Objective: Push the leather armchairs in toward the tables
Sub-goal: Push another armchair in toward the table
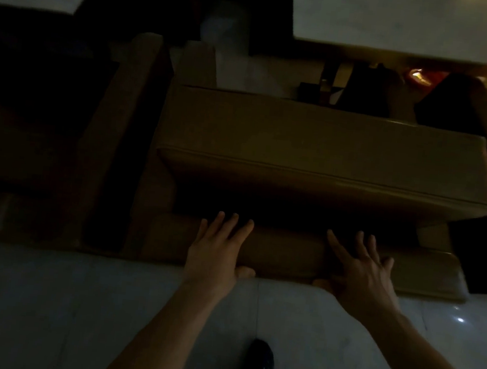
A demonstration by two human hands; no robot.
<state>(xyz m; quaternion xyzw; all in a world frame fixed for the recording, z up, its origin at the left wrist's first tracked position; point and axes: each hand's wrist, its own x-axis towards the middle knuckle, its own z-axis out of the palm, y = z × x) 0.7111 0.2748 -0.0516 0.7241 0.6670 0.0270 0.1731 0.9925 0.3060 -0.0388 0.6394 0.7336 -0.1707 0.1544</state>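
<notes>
Armchair point(324, 150) faces table point(403, 21); both hands' fingers point(225, 227) spread flat on backrest.

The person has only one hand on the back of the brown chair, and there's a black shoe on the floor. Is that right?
Not quite. The head view shows both hands flat on the chair's backrest: the left hand and the right hand. The black shoe on the pale floor is right.

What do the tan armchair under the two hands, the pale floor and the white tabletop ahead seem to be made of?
Tan armchair: smooth leather or leather-look upholstery, judging by its soft sheen and piped seam; which one is unclear. Pale floor: glossy tile or polished stone, with a thin joint line and a light reflection. White tabletop: flat and matte-looking; too dim and blurred to tell the material.
</notes>
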